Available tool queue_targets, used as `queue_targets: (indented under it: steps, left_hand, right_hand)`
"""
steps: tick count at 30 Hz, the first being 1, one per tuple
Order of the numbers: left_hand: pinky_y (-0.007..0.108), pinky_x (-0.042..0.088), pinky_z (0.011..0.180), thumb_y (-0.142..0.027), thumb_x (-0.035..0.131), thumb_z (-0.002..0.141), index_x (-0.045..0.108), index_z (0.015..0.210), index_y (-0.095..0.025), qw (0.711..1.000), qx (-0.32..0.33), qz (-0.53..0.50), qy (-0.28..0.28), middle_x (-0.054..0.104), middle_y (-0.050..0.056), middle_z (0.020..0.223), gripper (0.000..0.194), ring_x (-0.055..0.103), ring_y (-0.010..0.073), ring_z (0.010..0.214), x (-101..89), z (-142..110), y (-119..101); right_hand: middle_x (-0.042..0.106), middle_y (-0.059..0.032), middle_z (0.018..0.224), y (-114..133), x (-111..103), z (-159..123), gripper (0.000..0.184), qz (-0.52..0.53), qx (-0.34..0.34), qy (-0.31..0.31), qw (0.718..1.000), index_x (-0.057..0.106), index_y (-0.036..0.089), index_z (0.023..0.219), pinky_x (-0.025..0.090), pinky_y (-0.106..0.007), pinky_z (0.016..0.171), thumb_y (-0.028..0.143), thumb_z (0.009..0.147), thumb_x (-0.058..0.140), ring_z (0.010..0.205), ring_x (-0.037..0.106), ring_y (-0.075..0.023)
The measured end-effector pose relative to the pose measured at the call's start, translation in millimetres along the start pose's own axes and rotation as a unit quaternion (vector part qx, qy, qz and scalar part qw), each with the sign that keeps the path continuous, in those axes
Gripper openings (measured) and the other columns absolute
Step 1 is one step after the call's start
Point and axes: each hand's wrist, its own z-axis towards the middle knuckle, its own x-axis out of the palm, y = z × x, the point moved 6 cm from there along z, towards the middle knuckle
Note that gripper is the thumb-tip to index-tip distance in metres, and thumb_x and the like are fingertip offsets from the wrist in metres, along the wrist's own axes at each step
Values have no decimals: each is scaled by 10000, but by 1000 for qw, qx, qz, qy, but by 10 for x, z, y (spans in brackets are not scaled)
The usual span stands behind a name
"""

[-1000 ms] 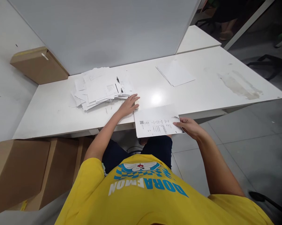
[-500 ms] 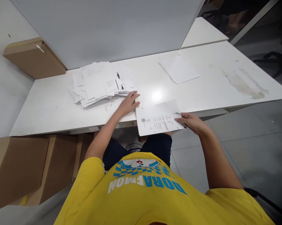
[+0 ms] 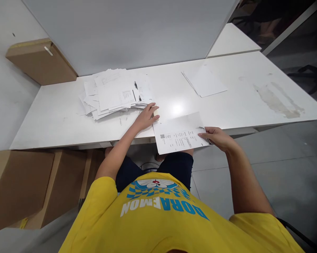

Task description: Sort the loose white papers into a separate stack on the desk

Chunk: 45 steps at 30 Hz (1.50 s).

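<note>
my right hand [image 3: 218, 138] pinches printed sheet [image 3: 178, 128], centre frame, best held flat; left hand [image 3: 145, 118] by its corner, can't tell if gripping

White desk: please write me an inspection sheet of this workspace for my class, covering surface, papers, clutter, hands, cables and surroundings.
Surface: white desk, with a brownish stain toward the right end.
Papers: printed sheet overhanging the front edge.
Clutter: uneven paper pile at left; a few blank-looking sheets farther back at right.
Hands: right hand pinches the printed sheet's right side; left hand, fingers spread, is at its upper left corner.
Cables: nothing seen for certain; a dark curved strip at lower right is unclear.
Surroundings: grey panel behind; carton at the back left; more cartons at lower left; tiled floor.
</note>
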Motion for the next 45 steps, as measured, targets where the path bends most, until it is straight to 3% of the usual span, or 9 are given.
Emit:
queue_targets:
  steps: [15,29,45]
  left_hand:
    - [458,418,1096,-712,266,936,406,1397,-305,1000,-4,1,7,292,88,1575,631,366,299,1420,-2,-5,-4]
    - [462,410,1106,-719,265,933,404,1406,-320,1000,-5,-5,10,291,76,1583,634,355,304,1429,-10,-3,-15]
    - [459,399,1108,-682,311,945,415,1378,-324,1000,2,-14,2,308,72,1564,571,354,303,1423,-10,8,-10]
  right_hand:
    - [745,-59,828,52,-77,42,330,8,-14,1,1000,734,204,817,578,-324,686,389,572,856,815,696,-240]
    - [717,-68,727,50,-61,115,287,6,15,-10,1000,729,188,746,553,-325,609,355,545,846,740,679,-239]
    - [724,-65,772,91,-68,161,243,10,-7,-32,999,718,202,750,569,-328,660,335,579,828,795,686,-243]
